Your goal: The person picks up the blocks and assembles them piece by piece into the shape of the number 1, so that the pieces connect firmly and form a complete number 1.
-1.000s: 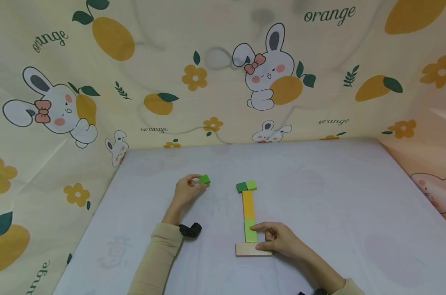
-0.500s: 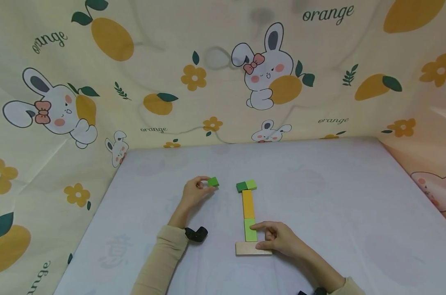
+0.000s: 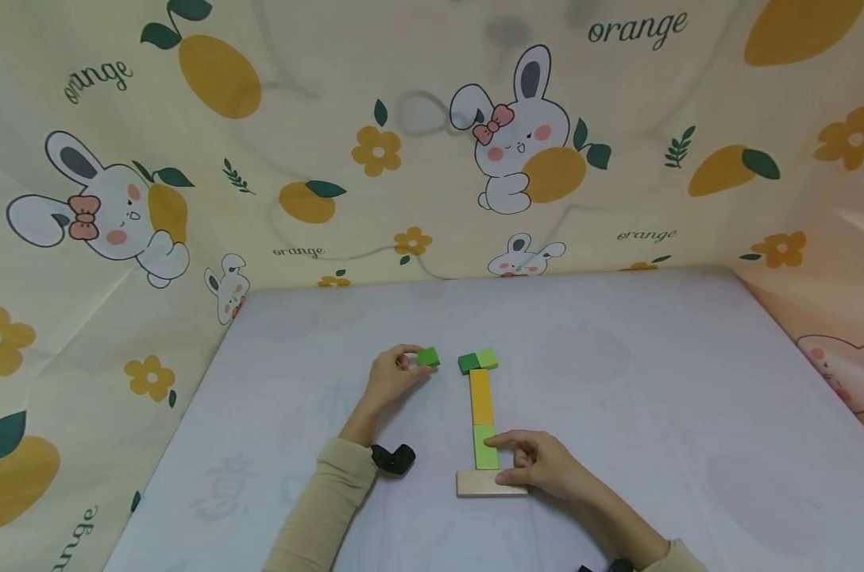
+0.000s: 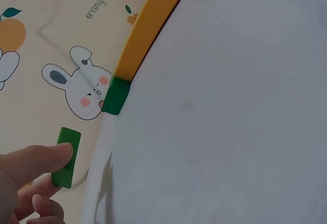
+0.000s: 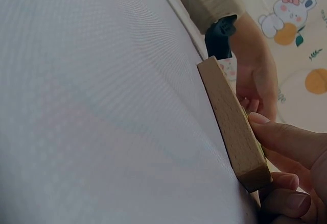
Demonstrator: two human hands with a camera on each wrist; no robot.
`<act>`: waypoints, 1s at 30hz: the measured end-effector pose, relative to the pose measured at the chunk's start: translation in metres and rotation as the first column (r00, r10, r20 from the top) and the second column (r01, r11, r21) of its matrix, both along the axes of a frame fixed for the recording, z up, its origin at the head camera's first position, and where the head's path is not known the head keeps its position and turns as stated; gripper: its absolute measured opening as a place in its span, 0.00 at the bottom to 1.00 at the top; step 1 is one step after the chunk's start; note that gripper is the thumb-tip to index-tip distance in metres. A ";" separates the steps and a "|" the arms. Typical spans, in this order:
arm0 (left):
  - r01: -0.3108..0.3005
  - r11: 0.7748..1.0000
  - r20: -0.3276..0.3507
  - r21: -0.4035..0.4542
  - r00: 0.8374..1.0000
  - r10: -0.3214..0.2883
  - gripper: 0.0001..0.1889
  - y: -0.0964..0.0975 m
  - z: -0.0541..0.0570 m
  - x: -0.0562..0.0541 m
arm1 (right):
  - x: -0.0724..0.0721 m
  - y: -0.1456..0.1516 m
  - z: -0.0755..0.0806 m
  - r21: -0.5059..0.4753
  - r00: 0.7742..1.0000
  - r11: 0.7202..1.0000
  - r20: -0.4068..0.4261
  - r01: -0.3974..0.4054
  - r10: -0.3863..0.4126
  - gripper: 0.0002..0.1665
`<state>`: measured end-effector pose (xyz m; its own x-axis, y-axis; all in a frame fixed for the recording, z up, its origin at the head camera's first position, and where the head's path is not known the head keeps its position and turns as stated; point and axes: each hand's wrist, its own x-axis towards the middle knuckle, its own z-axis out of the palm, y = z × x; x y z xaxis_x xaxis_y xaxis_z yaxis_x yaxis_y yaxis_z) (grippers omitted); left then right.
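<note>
My left hand (image 3: pixel 395 376) pinches a small green block (image 3: pixel 428 357) between thumb and fingers. To its right lie a dark green block (image 3: pixel 468 364) and a light green block (image 3: pixel 487 358), side by side. From these a yellow block (image 3: pixel 480 396) runs toward me, followed by a longer light green block (image 3: pixel 485 453) and a plain wooden block (image 3: pixel 475 483) set crosswise. My right hand (image 3: pixel 552 467) touches the longer light green block with its index finger. Its thumb rests on the wooden block, also seen in the right wrist view; the remaining fingers are bent.
The blocks lie on a white-covered table (image 3: pixel 618 365). Behind and at both sides hangs a cloth (image 3: pixel 432 183) printed with rabbits and oranges. A black device (image 3: pixel 395 459) is strapped to my left wrist, beside the beige sleeve (image 3: pixel 325 500).
My left hand has moved to the right with the green block, coming closer to the dark green block. The right hand and the row of blocks have stayed in place.
</note>
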<state>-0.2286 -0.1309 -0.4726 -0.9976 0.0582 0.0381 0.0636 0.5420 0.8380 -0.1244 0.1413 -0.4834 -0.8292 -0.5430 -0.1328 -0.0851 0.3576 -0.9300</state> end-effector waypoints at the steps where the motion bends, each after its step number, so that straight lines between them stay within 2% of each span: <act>1: 0.002 1.000 0.005 0.000 1.000 -0.002 0.20 0.001 0.000 0.000 | 0.000 0.000 0.000 -0.001 1.000 1.000 -0.001 -0.001 0.001 0.30; 11: 0.042 0.999 0.025 -0.011 0.999 -0.042 0.19 0.012 -0.008 0.002 | 0.000 0.000 0.001 0.004 1.000 1.000 0.010 0.006 -0.006 0.29; 21: 0.057 0.998 0.029 -0.008 0.998 -0.057 0.19 0.021 -0.005 0.003 | 0.000 0.000 0.002 0.001 1.000 1.000 0.000 0.000 0.000 0.29; 30: 0.058 0.998 0.030 -0.038 0.998 -0.057 0.19 0.025 -0.007 0.003 | 0.001 -0.001 0.002 -0.001 1.000 1.000 -0.001 0.003 -0.003 0.29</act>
<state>-0.2259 -0.1055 -0.4792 -0.9932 0.1160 0.0061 0.0716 0.5706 0.8181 -0.1237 0.1401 -0.4813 -0.8308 -0.5407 -0.1317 -0.0851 0.3573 -0.9301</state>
